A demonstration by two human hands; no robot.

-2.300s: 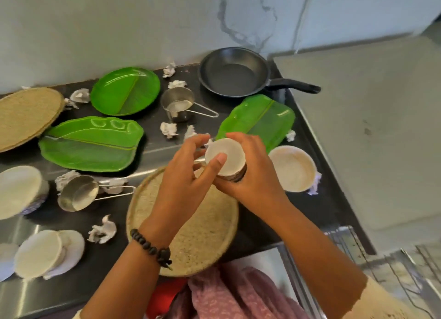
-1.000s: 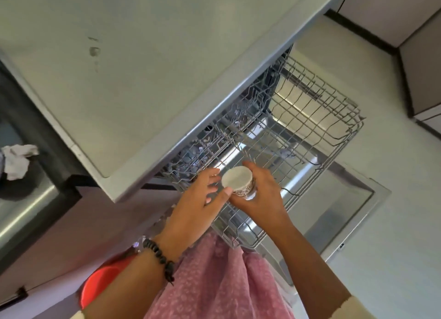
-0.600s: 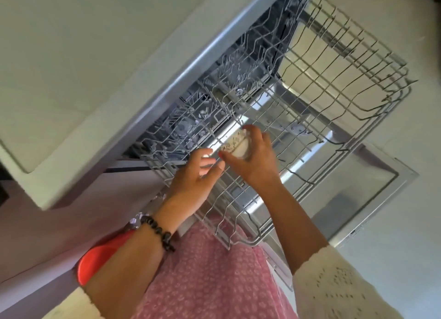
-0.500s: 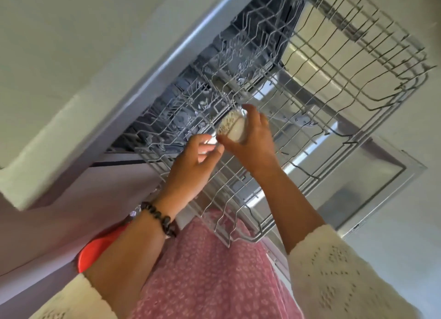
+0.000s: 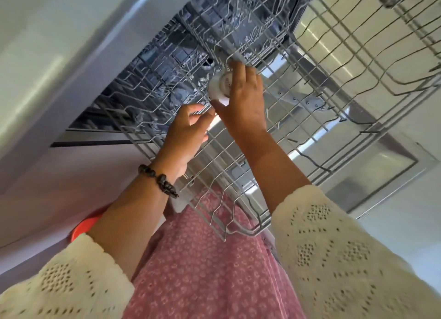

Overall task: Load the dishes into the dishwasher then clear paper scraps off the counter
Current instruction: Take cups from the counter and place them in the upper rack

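My right hand point(image 5: 243, 104) grips a small white patterned cup point(image 5: 220, 86) and holds it tilted among the tines of the pulled-out wire dishwasher rack point(image 5: 317, 84). Most of the cup is hidden behind my fingers. My left hand point(image 5: 188, 130) hovers just left of it over the rack's near side, fingers loosely curled and holding nothing. Its fingertips are close to my right thumb.
The pale countertop edge point(image 5: 71, 63) overhangs the dishwasher opening at the upper left. The open dishwasher door point(image 5: 372, 175) lies below the rack at the right. My pink skirt point(image 5: 210, 271) fills the bottom, with an orange-red object point(image 5: 82, 225) beside it.
I turned from the counter to the dishwasher carrying the cup. My right hand has pushed it deeper into the rack. My left hand let go of the cup and trails behind.
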